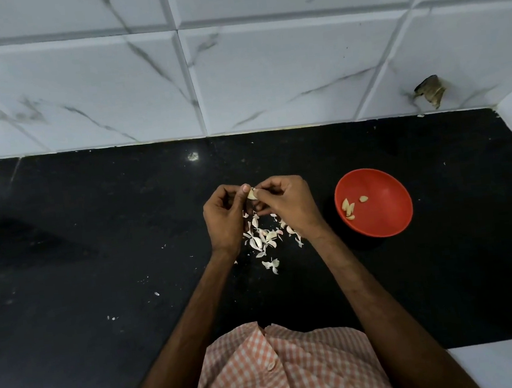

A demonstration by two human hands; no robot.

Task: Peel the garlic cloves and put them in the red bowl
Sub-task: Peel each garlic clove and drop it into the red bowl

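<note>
Pinched between curled fingers of left hand (223, 220) and right hand (288, 204): garlic clove (251, 194), mid-countertop (96, 240). Off toward the right edge, nearer right hand: red bowl (389, 215).

A black, speckled countertop (96, 240) carries everything here. Toward its right side sits a red bowl (384, 212). Near the middle lies a loose heap of papery garlic skins (263, 238), well apart from the bowl, with tiny white flecks (113, 317) scattered further left.
</note>
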